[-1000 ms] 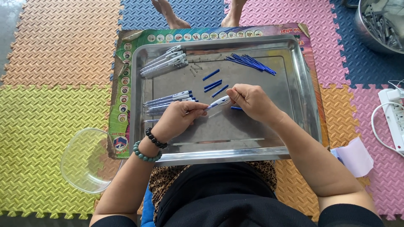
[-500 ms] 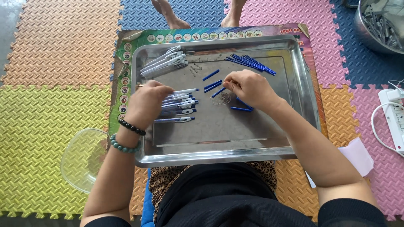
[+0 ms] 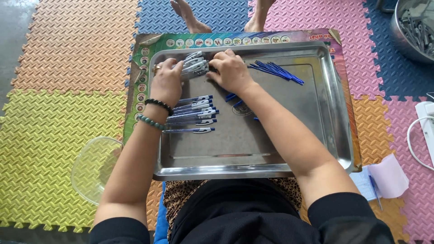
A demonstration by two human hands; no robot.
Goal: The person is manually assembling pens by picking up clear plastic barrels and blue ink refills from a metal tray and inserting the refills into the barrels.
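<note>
Foam floor mats (image 3: 68,104), interlocking squares with a ridged pattern: orange, yellow, blue and pink. On them a rectangular steel tray (image 3: 316,135), shiny with a raised rim, resting on a printed green board (image 3: 149,45). Left hand (image 3: 166,83) and right hand (image 3: 231,71) both lie on a heap of white pen barrels (image 3: 195,65) at the tray's far left corner, fingers curled over it; a firm grasp cannot be confirmed. Assembled blue-and-white pens (image 3: 194,113), about seven, lie in a row just below the left hand. Thin blue refills (image 3: 275,71) lie fanned to the right, count unclear. One clear plastic bowl (image 3: 92,169) sits left of the tray, one steel basin (image 3: 413,27) at top right.
</note>
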